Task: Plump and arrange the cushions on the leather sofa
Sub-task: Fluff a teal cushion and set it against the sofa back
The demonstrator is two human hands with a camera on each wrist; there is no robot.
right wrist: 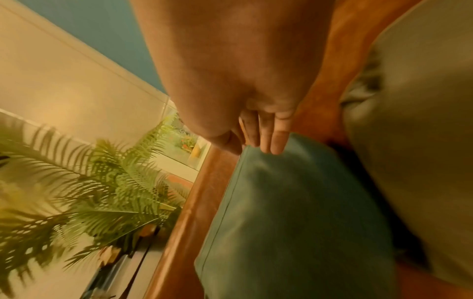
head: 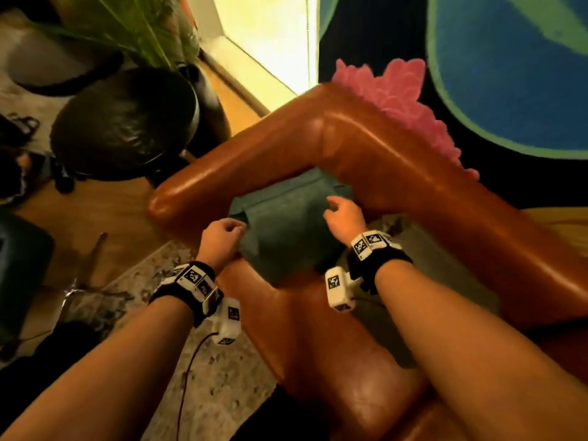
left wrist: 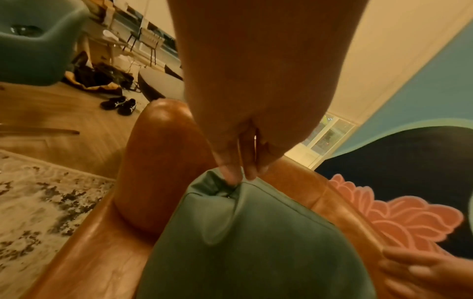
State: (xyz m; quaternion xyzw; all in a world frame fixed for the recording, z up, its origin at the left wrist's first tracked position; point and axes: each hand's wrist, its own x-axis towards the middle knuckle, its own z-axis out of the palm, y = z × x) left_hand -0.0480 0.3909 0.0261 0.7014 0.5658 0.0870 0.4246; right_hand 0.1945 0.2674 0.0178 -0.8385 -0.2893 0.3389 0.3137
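Observation:
A teal cushion [head: 286,230] [left wrist: 243,242] [right wrist: 294,212] stands in the corner of the tan leather sofa [head: 397,160] [left wrist: 158,161], leaning against its armrest and back. My left hand [head: 240,229] [left wrist: 238,176] pinches the cushion's upper left corner, and the fabric puckers there. My right hand [head: 331,206] [right wrist: 266,145] rests with nearly straight fingers on the cushion's upper right edge. A second, grey-beige cushion [head: 429,281] [right wrist: 409,141] lies on the seat just to the right of the teal one.
A black round stool [head: 127,122] and a potted palm [head: 136,33] [right wrist: 102,192] stand left of the armrest. A patterned rug [head: 216,377] covers the floor in front. A pink flower-shaped piece [head: 407,90] sits behind the sofa back. Shoes [left wrist: 120,105] lie on the wooden floor.

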